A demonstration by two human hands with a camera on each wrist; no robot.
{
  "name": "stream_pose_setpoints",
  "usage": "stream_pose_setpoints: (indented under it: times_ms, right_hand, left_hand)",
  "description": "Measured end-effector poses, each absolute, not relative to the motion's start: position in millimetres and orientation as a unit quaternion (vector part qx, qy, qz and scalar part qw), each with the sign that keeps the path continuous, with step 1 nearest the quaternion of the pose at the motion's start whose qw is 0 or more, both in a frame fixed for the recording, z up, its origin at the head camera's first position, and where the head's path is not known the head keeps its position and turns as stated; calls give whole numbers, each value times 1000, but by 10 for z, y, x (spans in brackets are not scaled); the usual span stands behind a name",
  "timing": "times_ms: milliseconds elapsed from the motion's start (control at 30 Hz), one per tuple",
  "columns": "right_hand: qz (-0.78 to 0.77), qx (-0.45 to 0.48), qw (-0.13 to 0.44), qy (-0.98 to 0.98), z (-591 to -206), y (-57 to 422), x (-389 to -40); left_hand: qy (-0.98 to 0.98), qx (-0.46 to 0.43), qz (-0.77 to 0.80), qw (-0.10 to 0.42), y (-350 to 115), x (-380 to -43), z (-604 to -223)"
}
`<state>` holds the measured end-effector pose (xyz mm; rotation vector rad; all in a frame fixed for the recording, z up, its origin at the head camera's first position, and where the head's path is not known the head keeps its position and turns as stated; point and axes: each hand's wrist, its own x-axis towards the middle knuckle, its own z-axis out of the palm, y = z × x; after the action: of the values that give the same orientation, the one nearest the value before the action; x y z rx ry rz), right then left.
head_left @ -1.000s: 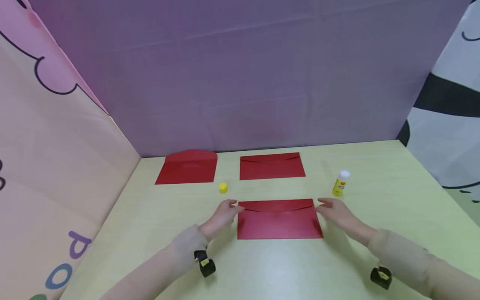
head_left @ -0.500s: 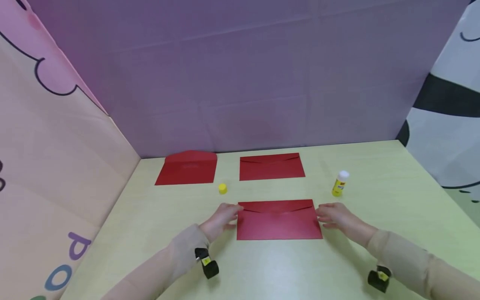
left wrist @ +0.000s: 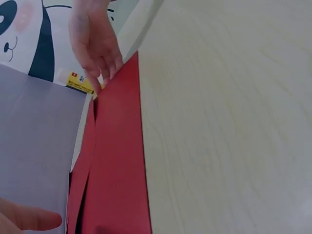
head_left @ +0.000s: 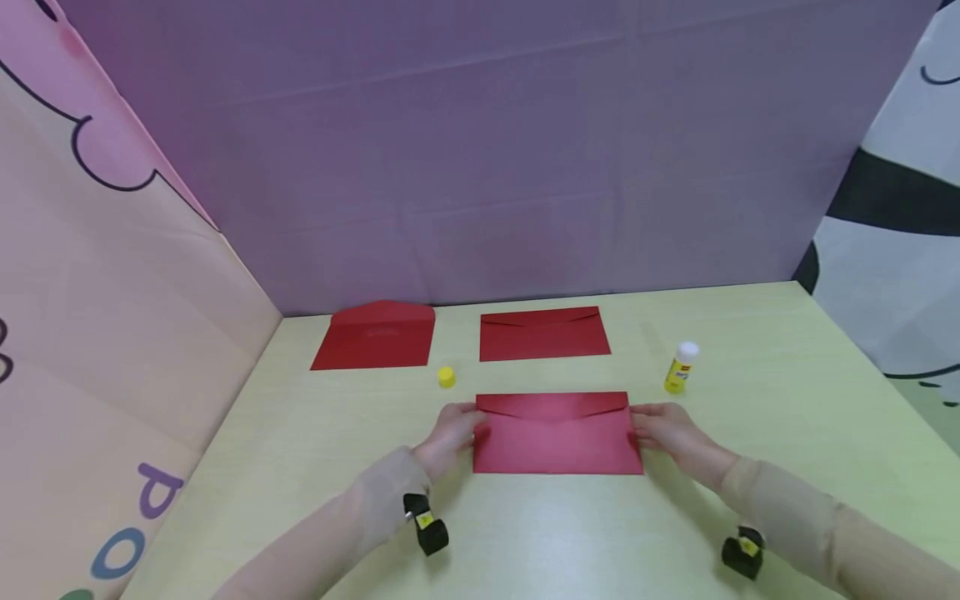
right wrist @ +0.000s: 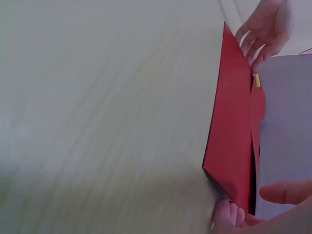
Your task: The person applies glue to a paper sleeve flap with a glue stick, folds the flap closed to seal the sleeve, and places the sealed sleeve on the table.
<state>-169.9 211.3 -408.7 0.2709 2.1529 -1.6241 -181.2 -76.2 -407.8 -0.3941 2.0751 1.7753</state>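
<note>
A red envelope [head_left: 555, 437] lies crosswise before me with its pointed flap folded down along the far edge. My left hand [head_left: 450, 432] holds its left short side, and my right hand [head_left: 670, 431] holds the right one. In the right wrist view, curled fingers [right wrist: 230, 214] sit against the envelope's near end, which is lifted off the table, while the thumb [right wrist: 285, 192] stays apart from it. A dark gap shows under the flap [left wrist: 84, 170] in the left wrist view. The left hand's fingertips are partly hidden there.
Behind lie another red envelope [head_left: 545, 335] with its flap down and one [head_left: 375, 340] with its flap up. A yellow cap [head_left: 446, 377] stands near the left hand. An upright glue stick [head_left: 678, 371] stands at the right. A purple cloth wall [head_left: 480, 167] closes the back.
Both hands have closed in on the envelope's short sides and taken hold. The envelope has risen slightly and its face now looks brighter.
</note>
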Motion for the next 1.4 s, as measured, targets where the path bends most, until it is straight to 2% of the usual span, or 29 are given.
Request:
stream_pose_setpoints:
  times_ms: [433, 700, 767, 833, 900, 967, 1000, 1067, 1133, 1200, 1400]
  right_hand:
    - [-540, 76, 127, 829, -4099, 2021, -1865]
    - [-502, 72, 73, 859, -4140, 1999, -2109]
    - [-494, 75, 63, 864, -4145, 1992, -2172]
    - [-492, 78, 57, 865, -4145, 1981, -2227]
    - [-487, 79, 52, 868, -4145, 1968, -2275]
    - [-479, 80, 44, 873, -4147, 1955, -2322]
    - [-475, 79, 38, 875, -4147, 1948, -2344]
    - [-467, 80, 25, 880, -4155, 1937, -2393]
    - [-463, 80, 11, 883, -4161, 1923, -2442]
    - [-459, 82, -1, 885, -4171, 1914, -2495]
    - [-465, 110, 15, 878, -4183, 1887, -2656]
  left_hand:
    - [778, -135, 608, 79, -643, -2080, -4195]
    - [824, -118, 553, 13, -545, -2322, -4275]
    - [827, -87, 554, -40, -565, -2550, -4600]
    - [832, -79, 547, -50, -595, -2782, -4878]
    - [829, -56, 549, -91, -634, -2993, -5194]
    - [830, -83, 546, -72, -620, -3050, -5175]
    - [831, -101, 544, -51, -603, -3009, -5056]
    - [828, -113, 546, -56, -556, -2878, -4816]
    - [830, -146, 538, -18, -497, -2729, -4486]
    - [830, -155, 536, -15, -465, -2645, -4334]
    - [827, -190, 530, -8, -413, -2721, -4291]
